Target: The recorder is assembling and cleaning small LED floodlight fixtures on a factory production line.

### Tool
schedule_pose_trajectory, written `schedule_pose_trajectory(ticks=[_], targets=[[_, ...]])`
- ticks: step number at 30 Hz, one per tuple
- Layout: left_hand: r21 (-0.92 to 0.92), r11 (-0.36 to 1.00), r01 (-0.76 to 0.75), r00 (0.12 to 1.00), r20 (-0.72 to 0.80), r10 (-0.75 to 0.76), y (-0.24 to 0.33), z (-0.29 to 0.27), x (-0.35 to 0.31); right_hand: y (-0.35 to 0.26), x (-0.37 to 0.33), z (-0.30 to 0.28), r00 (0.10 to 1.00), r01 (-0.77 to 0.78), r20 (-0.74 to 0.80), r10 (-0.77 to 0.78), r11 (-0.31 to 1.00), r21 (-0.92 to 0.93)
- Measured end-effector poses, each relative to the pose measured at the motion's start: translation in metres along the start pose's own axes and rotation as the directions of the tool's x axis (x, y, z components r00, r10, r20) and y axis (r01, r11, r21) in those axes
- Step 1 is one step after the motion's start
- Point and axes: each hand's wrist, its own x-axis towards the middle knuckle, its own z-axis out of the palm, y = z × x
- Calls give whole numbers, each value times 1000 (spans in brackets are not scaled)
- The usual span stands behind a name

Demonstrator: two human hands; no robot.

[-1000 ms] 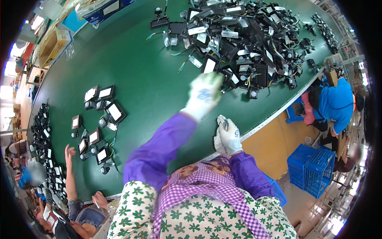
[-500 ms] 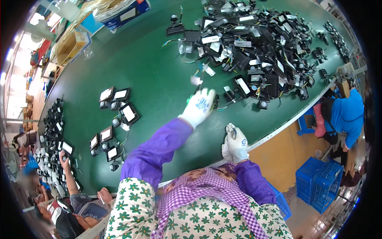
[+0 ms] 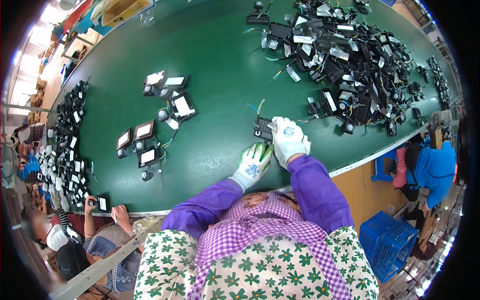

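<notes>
One black lamp unit (image 3: pixel 261 132) is on the desk (image 3: pixel 220 85): left hand (image 3: pixel 253 164) clamped on its near edge, right hand (image 3: pixel 290 138) at its side, grip unclear; several units (image 3: pixel 183 106) lie set apart, a large heap (image 3: pixel 356 65) remains

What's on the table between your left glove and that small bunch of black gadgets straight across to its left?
Nothing but bare green tabletop lies between the left hand and the bunch of gadgets, as the head view shows.
</notes>
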Motion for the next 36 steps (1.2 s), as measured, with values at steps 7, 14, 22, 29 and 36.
schedule_pose_trajectory(ticks=[7, 14, 22, 29, 36], targets=[[-100, 994, -45, 993, 108, 56, 1, -13, -17, 21, 17, 3, 999, -26, 31, 24, 998, 62], [-97, 995, -33, 816, 572, 83, 4, -48, 40, 55, -39, -4, 944, -258, -92, 316, 885, 387], [-890, 353, 288, 943, 327, 56, 15, -114, 74, 104, -78, 8, 825, -436, -120, 552, 757, 487], [-796, 221, 564, 781, 426, -457, -38, -84, 51, 103, -64, 5, 842, -419, -137, 523, 791, 446], [-384, 596, 705, 707, 312, -635, -23, -54, 31, 72, -63, -11, 857, -438, -48, 513, 774, 457]])
